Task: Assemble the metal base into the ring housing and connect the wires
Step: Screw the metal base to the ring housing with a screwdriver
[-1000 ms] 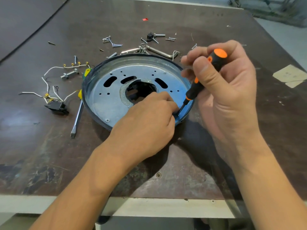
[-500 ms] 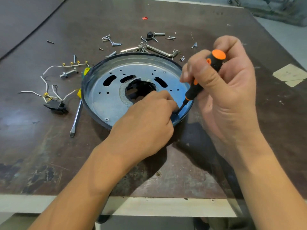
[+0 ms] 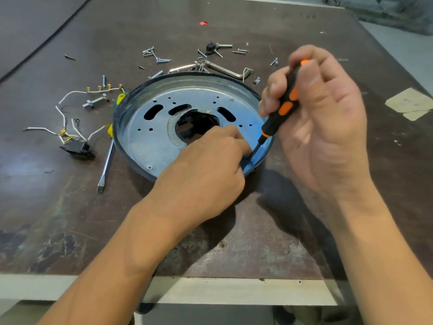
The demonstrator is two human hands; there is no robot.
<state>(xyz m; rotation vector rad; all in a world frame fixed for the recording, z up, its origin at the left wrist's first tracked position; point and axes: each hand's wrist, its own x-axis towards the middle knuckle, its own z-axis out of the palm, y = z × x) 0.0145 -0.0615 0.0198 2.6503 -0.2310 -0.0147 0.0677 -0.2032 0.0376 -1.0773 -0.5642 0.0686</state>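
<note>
Place: a workshop.
Bench: dark top (image 3: 70,219), scratched and worn pale in patches, with a light strip along its front edge.
Tools: flat screwdriver (image 3: 107,163), hex keys (image 3: 230,72), orange-black driver (image 3: 284,109).
Hardware: loose screws (image 3: 161,59) scattered about; wires (image 3: 93,91) with brass terminals; black switch (image 3: 78,147).
Surroundings: tape patches (image 3: 408,103) stuck on the top; bare grey floor (image 3: 398,55) beyond.
</note>
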